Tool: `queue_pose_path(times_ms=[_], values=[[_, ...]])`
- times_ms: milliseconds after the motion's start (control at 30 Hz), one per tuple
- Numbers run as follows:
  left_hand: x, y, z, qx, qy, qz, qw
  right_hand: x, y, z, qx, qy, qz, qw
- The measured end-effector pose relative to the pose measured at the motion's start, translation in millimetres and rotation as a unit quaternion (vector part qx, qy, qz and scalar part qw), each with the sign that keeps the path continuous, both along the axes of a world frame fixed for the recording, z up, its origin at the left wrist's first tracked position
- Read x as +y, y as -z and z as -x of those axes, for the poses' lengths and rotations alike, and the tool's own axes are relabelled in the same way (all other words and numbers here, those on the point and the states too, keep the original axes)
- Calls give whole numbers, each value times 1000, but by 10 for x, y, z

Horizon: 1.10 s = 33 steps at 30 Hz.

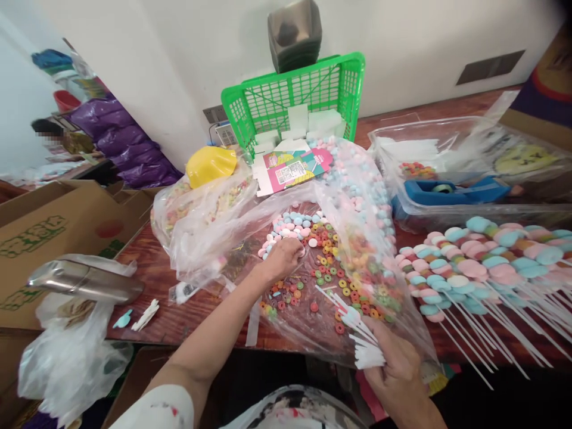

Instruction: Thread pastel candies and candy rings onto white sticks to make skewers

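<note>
My left hand (285,259) reaches down into a pile of pastel marshmallows (292,221) on clear plastic. Its fingers are curled together at the pile's edge, and what they pinch is hidden. Just to the right lie ring-shaped gummy candies (329,250) in red, orange, yellow and green. My right hand (395,360) is closed around a bundle of white sticks (369,351) above the front edge of the plastic. A pale blue marshmallow (353,316) and a bit of red show at the upper end of that bundle.
Finished-looking marshmallow skewers (476,268) lie at right, sticks overhanging the edge. Behind them stands a clear bin (447,128) with a blue tape dispenser (451,192). A green basket (290,89) stands at the back. A steel flask (84,281) and cardboard boxes (89,232) are at left.
</note>
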State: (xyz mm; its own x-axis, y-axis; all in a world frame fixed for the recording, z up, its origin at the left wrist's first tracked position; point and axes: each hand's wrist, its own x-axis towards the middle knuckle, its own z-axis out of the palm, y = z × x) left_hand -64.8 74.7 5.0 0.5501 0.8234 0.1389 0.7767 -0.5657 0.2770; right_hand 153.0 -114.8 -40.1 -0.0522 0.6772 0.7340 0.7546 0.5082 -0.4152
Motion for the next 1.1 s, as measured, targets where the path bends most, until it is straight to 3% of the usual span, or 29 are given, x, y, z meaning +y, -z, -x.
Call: queue_pose_path(times_ms=[133, 367, 500, 567, 633, 733, 900, 967, 1100], values=[[-34, 27, -75, -3, -1, -11, 1000, 17, -1, -7, 0, 19, -3, 1000], [-239, 67, 1, -29, 27, -2, 999, 46, -1, 42, -23, 39, -6, 999], [-292, 97, 43, -99, 10, 29, 995, 67, 16, 63, -28, 22, 7, 999], [-353, 95, 37, -179, -17, 64, 982, 70, 39, 67, -28, 24, 14, 999], [-457, 70, 6, -290, -55, 125, 947, 68, 56, 70, -30, 28, 23, 999], [-668, -29, -80, -432, -97, 244, 863, 59, 50, 78, -36, 27, 40, 998], [-969, -282, -226, -550, -100, 389, 732, 35, 14, 66, -43, 27, 53, 997], [-1033, -351, -260, -568, -93, 409, 708, 23, 8, 47, -42, 30, 62, 997], [-1076, -378, -296, -578, -97, 427, 688, 4, -34, 21, -21, 31, 70, 997]])
